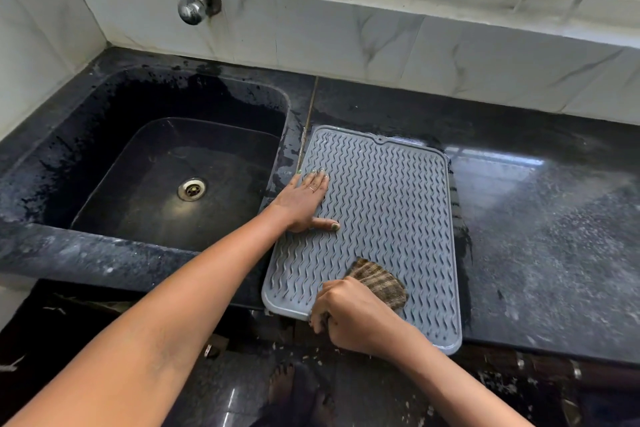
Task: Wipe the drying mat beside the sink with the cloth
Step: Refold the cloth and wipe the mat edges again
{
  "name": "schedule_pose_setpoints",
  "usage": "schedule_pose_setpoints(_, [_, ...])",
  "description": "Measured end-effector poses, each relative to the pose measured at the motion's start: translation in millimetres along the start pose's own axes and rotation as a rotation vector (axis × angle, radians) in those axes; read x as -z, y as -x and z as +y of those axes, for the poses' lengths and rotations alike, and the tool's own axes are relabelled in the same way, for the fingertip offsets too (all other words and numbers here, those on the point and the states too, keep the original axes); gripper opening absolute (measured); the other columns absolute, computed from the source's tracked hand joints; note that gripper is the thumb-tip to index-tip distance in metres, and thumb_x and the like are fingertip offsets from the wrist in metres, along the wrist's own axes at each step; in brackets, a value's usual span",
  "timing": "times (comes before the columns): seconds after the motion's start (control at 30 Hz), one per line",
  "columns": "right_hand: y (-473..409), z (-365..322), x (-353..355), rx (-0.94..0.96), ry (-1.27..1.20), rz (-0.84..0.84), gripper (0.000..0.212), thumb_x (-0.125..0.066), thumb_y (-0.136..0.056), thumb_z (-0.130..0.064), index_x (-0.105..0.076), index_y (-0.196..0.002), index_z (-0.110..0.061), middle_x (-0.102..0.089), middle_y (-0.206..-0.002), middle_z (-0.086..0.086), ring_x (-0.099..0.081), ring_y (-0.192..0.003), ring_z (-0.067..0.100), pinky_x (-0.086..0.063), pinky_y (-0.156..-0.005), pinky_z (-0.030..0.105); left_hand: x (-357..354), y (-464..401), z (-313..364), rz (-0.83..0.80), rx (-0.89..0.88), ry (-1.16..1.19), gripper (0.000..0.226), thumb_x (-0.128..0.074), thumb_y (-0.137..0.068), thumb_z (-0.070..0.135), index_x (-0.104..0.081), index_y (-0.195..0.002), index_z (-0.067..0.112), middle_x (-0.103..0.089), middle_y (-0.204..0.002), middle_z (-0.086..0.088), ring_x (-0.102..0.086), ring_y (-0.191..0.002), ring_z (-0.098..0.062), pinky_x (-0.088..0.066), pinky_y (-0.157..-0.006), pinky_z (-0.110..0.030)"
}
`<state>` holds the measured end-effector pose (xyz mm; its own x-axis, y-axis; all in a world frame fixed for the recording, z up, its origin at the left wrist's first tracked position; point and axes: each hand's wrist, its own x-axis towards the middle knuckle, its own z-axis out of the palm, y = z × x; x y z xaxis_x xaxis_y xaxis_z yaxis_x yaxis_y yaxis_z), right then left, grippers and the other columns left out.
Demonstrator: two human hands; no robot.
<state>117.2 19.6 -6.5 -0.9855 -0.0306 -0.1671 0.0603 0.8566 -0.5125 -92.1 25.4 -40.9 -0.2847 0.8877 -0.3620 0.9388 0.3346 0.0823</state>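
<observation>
A grey ribbed drying mat point(388, 204) lies on the black counter just right of the sink, its near edge hanging a little over the counter's front. My left hand point(306, 203) rests flat on the mat's left edge, fingers spread, holding nothing. My right hand point(349, 314) is closed around a brown striped cloth point(379, 282), which is pressed onto the mat's near left part. Most of the cloth is hidden under my fingers.
A black sink point(166, 177) with a metal drain point(191, 188) sits to the left, under a wall tap point(192, 5). The black counter point(547, 218) stretches right, wet beside the mat. A tiled wall and a window ledge run along the back.
</observation>
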Motion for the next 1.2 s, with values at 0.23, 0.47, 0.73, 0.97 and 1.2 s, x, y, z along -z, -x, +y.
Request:
schedule_pose_setpoints(0.23, [9, 28, 51, -0.358, -0.897, 0.166, 0.048, -0.033, -0.064, 0.023, -0.072, -0.071, -0.004, -0.075, -0.078, 0.015, -0.072, -0.076, 0.023, -0.058, -0.072, 0.030, 5, 3, 6, 0.016, 0.017, 0.011, 0.099, -0.042, -0.086, 0.066, 0.007, -0.151, 0.009, 0.010, -0.160, -0.009, 0.009, -0.147, -0.023, 0.013, -0.115, -0.041])
schedule_pose_setpoints(0.47, [7, 53, 85, -0.351, -1.815, 0.664, 0.028, -0.043, -0.080, -0.001, -0.064, -0.099, -0.002, -0.067, -0.091, 0.018, -0.065, -0.072, 0.025, -0.053, -0.074, 0.036, 49, 33, 47, 0.010, 0.005, 1.418, 0.072, -0.031, -0.083, 0.073, -0.066, -0.115, 0.018, -0.068, -0.119, -0.004, -0.068, -0.103, -0.017, -0.050, -0.081, -0.015])
schedule_pose_setpoints(0.73, [0, 62, 96, -0.432, -2.022, 0.667, 0.047, -0.053, -0.080, -0.020, -0.055, -0.122, 0.001, -0.067, -0.094, 0.020, -0.066, -0.079, 0.030, -0.051, -0.088, 0.044, 54, 53, 63, -0.074, -0.102, 1.417, 0.042, -0.063, -0.083, 0.050, -0.071, -0.103, 0.015, -0.074, -0.100, -0.003, -0.068, -0.094, -0.016, -0.051, -0.087, -0.034])
schedule_pose_setpoints(0.97, [4, 76, 101, -0.528, -1.584, 0.655, 0.043, -0.058, -0.086, -0.033, -0.058, -0.118, -0.005, -0.065, -0.105, 0.015, -0.063, -0.092, 0.029, -0.054, -0.074, 0.040, 73, 55, 64, 0.232, -0.053, 1.352, 0.033, -0.054, -0.094, 0.033, -0.063, -0.101, 0.002, -0.069, -0.098, -0.013, -0.063, -0.089, -0.018, -0.050, -0.090, -0.043])
schedule_pose_setpoints(1.2, [14, 75, 109, -0.474, -1.202, 0.370, 0.045, -0.086, -0.062, -0.021, -0.070, -0.103, -0.009, -0.073, -0.104, 0.015, -0.070, -0.096, 0.029, -0.057, -0.085, 0.039, 84, 48, 60, 0.193, 0.016, 1.485, 0.045, -0.050, -0.095, 0.039, -0.065, -0.108, -0.002, -0.070, -0.108, -0.021, -0.066, -0.102, -0.031, -0.051, -0.091, -0.042])
